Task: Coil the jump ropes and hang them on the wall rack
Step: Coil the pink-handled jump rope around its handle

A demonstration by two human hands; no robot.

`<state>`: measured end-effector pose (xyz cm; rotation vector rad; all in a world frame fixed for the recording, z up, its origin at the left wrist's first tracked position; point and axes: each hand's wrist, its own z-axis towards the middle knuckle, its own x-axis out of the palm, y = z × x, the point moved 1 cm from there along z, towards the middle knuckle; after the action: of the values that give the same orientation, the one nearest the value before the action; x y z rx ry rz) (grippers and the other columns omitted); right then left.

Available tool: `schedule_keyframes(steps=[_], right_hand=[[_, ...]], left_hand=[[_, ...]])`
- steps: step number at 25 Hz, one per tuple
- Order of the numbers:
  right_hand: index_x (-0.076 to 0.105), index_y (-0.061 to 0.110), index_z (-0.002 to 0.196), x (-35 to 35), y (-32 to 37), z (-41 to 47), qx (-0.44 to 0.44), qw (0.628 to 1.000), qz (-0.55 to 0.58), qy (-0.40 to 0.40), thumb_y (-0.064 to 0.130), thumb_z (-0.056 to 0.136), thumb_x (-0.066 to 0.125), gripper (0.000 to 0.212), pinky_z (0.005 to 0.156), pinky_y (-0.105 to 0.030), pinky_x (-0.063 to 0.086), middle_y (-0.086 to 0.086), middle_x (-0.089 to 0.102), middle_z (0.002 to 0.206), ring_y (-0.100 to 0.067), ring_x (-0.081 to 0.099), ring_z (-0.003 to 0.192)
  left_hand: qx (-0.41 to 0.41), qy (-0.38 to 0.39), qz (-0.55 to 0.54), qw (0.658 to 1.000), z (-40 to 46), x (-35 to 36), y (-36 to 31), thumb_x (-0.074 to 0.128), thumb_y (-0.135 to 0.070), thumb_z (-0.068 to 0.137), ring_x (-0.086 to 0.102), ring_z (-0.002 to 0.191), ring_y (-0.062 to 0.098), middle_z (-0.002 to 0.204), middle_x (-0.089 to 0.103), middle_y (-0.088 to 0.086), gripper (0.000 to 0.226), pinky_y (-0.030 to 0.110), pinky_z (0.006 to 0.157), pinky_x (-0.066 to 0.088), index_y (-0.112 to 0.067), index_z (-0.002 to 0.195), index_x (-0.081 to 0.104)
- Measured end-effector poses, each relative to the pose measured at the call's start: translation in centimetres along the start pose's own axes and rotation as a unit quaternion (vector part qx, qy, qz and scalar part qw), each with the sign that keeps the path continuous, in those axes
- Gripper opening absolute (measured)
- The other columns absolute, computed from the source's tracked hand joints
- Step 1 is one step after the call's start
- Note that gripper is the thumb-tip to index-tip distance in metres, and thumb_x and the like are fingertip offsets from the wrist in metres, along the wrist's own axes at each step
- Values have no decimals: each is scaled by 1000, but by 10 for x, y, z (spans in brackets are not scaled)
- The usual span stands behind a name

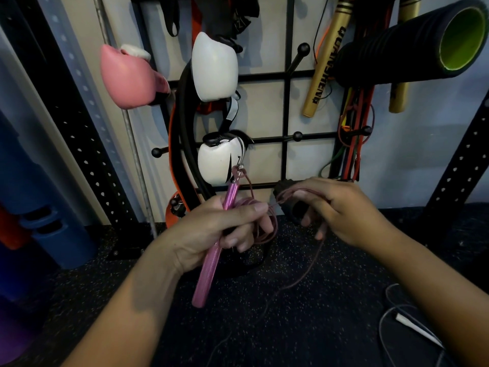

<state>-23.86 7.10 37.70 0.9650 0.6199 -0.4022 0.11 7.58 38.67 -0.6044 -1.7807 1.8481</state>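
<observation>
Pink handle (211, 250) and coils gripped by left hand (211, 226); right hand (336, 210) pinches cord (299, 193); keep loops even, tension steady.

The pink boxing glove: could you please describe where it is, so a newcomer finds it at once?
Start at the black wall rack facing the person. The pink boxing glove hangs at its upper left edge. The other two gloves hanging to its right are white.

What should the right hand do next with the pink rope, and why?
Probably bring the next loop over to the left hand, which already grips the pink handle and several coils. The right hand holds a strand of the cord, and loose cord trails down to the floor, so coiling looks unfinished.
</observation>
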Motion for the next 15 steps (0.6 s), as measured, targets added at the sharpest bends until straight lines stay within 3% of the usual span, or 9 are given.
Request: schedule_keyframes(steps=[2,5,7,9,11,13,15], right_hand=[[70,34,104,1,3,1,1,998,-50,-33,37,100,52,19,53,-16,51,10,65,96,-10,67,58],[67,28,104,-1,7,5,-6,986,-137,-93,52,94,46,32,66,-19,47,12,68,91,-6,62,77],[64,30,100,0,9,6,37,989,-109,-97,63,90,45,40,65,-31,52,10,70,84,-12,64,77],[65,29,99,1,13,8,102,994,18,-46,58,93,50,33,53,-38,52,3,71,83,-18,58,57],[68,26,106,1,16,9,179,961,210,11,43,100,55,22,37,-28,39,-3,74,92,-14,38,40],[70,23,113,-4,13,11,218,930,296,28,35,104,52,23,36,-21,26,-5,73,88,-10,28,38],[72,21,115,-9,7,13,239,914,325,40,31,106,49,26,41,-23,13,-6,56,66,-8,22,40]], left_hand=[[-23,28,4,999,-1,0,2,71,-19,88,39,43,12,40,49,-4,18,24,55,42,-3,82,71],[-32,31,42,998,-2,0,3,70,-22,88,40,42,10,43,55,-3,16,34,56,23,-9,79,76],[-20,26,7,999,-1,0,1,66,-25,89,40,36,7,40,54,-3,23,34,54,22,-7,78,76],[0,47,-73,996,0,1,-3,61,-23,92,42,32,4,35,49,-6,27,23,49,37,-8,73,71],[26,82,-158,984,1,1,-7,60,-22,95,44,31,1,33,47,-11,27,22,49,44,-13,71,67],[57,107,-213,970,2,0,-11,64,-23,94,46,32,-1,33,47,-13,24,21,51,45,-15,72,67],[78,113,-248,959,2,0,-14,63,-23,95,47,32,0,33,47,-13,24,21,51,46,-15,72,67]])
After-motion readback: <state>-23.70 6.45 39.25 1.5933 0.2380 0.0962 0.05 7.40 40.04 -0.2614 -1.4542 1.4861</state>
